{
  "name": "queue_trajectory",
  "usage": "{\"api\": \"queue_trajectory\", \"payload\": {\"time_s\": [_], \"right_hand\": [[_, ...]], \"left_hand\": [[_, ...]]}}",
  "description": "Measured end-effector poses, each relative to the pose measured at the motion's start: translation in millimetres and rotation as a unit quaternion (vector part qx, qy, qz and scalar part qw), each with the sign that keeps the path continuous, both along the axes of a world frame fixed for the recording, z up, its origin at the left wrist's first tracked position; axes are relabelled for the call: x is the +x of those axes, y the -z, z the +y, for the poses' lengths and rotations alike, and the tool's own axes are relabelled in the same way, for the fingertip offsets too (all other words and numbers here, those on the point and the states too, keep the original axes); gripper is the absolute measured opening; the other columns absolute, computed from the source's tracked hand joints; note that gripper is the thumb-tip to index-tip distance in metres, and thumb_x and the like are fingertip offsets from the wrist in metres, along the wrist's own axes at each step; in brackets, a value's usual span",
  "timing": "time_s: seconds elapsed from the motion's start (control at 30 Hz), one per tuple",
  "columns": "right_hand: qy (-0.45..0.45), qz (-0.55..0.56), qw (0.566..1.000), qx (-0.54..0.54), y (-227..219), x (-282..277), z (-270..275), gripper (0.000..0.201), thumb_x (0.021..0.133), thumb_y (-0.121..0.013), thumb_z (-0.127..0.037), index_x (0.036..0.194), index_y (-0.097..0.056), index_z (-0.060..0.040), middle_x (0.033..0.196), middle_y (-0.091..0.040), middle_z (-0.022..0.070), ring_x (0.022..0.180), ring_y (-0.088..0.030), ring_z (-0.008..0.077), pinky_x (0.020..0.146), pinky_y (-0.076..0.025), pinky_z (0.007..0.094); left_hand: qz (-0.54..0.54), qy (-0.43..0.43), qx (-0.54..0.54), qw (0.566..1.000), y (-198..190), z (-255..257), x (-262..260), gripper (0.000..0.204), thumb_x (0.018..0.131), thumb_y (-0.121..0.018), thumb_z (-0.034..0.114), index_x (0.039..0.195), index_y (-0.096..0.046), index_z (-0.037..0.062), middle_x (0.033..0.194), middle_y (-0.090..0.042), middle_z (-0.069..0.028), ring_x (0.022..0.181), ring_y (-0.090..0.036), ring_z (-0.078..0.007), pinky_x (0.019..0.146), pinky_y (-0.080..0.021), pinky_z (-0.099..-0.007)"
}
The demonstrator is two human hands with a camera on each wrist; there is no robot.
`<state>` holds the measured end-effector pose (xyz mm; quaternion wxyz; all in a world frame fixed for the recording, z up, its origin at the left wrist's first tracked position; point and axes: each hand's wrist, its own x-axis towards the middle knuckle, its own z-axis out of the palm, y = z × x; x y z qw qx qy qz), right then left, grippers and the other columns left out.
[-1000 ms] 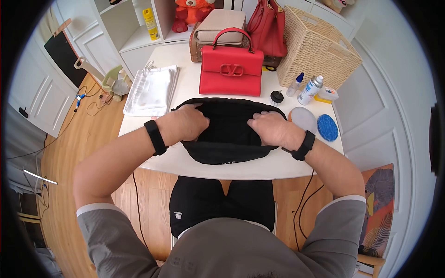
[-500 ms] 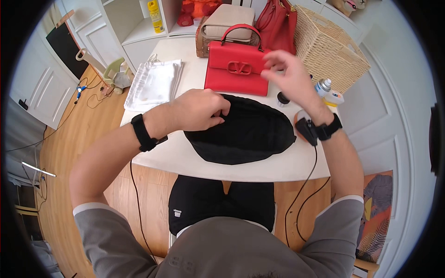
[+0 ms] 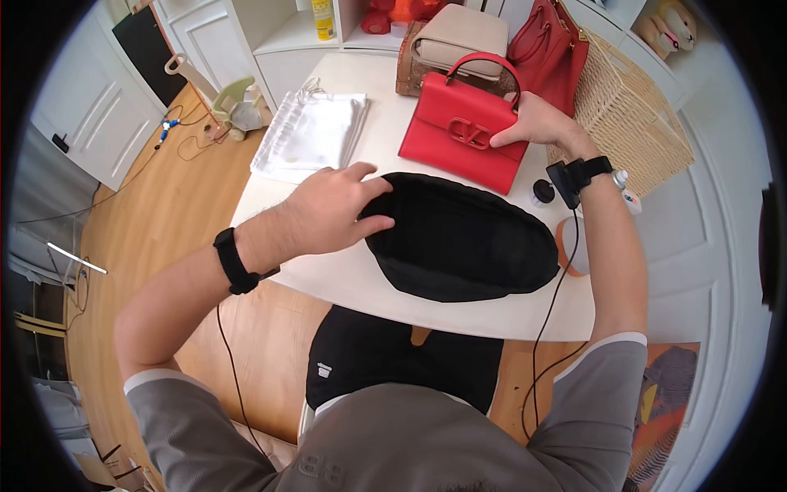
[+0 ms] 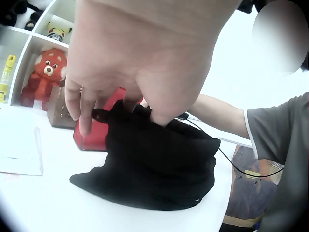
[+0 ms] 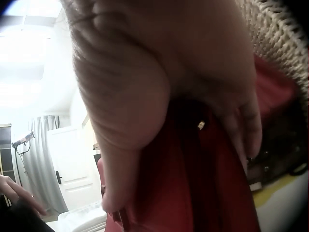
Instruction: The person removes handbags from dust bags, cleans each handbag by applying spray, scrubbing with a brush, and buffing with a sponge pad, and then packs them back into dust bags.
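Observation:
A black cloth bag (image 3: 471,242) lies near the table's front edge, its wide mouth facing up. At the left end of that mouth, my left hand (image 3: 324,209) holds the rim between thumb and fingers. The left wrist view shows the dark fabric (image 4: 159,166) bunched up under the palm. Behind the cloth bag stands a red handbag (image 3: 434,127) with a top handle and a V-shaped clasp (image 3: 469,133). My right hand (image 3: 545,121) grips its right side, thumb on the front; the other fingers reach round the back, as the right wrist view shows.
White folded pouches (image 3: 316,135) lie at the left. Behind the handbag are a beige bag (image 3: 463,37), another red bag (image 3: 545,49) and a woven basket (image 3: 631,115). A small black-capped jar (image 3: 543,193) and a round pad (image 3: 574,246) sit at the right. Cables trail from both wrists.
My right hand has left the cloth bag's rim and moved up and forward to grip the handbag, which now sits more slanted. My left hand stays at the rim. The head view has shifted.

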<state>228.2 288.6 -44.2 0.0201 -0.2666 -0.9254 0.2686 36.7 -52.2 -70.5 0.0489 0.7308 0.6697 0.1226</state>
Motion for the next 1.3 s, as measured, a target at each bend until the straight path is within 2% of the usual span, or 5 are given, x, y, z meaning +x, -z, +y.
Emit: {"api": "queue_trajectory", "payload": {"time_s": [0.07, 0.33, 0.7, 0.8, 1.3], "right_hand": [[-0.051, 0.059, 0.993, -0.090, 8, 2, 3, 0.058, 0.070, -0.096, -0.017, 0.117, -0.070, 0.0049, 0.105, -0.077, 0.0115, 0.098, -0.072, 0.0189, 0.093, -0.057, 0.0341], [0.068, 0.180, 0.980, 0.046, 20, 40, -36, 0.049, 0.074, -0.095, -0.021, 0.108, -0.074, 0.0079, 0.094, -0.079, 0.0158, 0.086, -0.077, 0.0222, 0.082, -0.060, 0.0357], [0.147, 0.410, 0.900, -0.010, -43, 132, -134, 0.065, 0.083, -0.087, 0.000, 0.142, -0.059, 0.0040, 0.136, -0.068, 0.0114, 0.118, -0.067, 0.0197, 0.102, -0.055, 0.0347], [0.122, 0.455, 0.879, -0.079, -43, 143, -162, 0.057, 0.085, -0.087, -0.004, 0.136, -0.064, 0.0051, 0.126, -0.073, 0.0102, 0.112, -0.069, 0.0169, 0.098, -0.057, 0.0329], [0.066, 0.309, 0.947, -0.051, 40, 146, -169, 0.060, 0.082, -0.092, -0.013, 0.134, -0.066, 0.0024, 0.120, -0.075, 0.0102, 0.110, -0.070, 0.0182, 0.098, -0.055, 0.0337]], "left_hand": [[-0.042, -0.039, -0.082, 0.995, 4, 4, 2, 0.043, 0.097, -0.074, 0.031, 0.129, -0.067, 0.0030, 0.133, -0.066, -0.0221, 0.109, -0.070, -0.0395, 0.096, -0.057, -0.0472], [-0.097, -0.042, -0.068, 0.992, 4, 18, 4, 0.052, 0.092, -0.071, 0.018, 0.141, -0.059, 0.0039, 0.119, -0.072, -0.0233, 0.103, -0.072, -0.0399, 0.094, -0.058, -0.0455], [-0.161, -0.022, -0.064, 0.985, 5, 25, 10, 0.075, 0.083, -0.070, 0.007, 0.153, -0.045, -0.0066, 0.121, -0.070, -0.0308, 0.108, -0.074, -0.0378, 0.095, -0.060, -0.0438], [-0.218, -0.059, -0.117, 0.967, 2, 34, 11, 0.077, 0.081, -0.069, 0.004, 0.154, -0.044, -0.0038, 0.117, -0.070, -0.0273, 0.104, -0.072, -0.0363, 0.094, -0.059, -0.0413], [-0.451, -0.024, -0.147, 0.880, -11, 20, -9, 0.082, 0.084, -0.077, -0.002, 0.159, -0.045, 0.0049, 0.134, -0.065, -0.0108, 0.122, -0.062, -0.0180, 0.102, -0.052, -0.0324]]}}
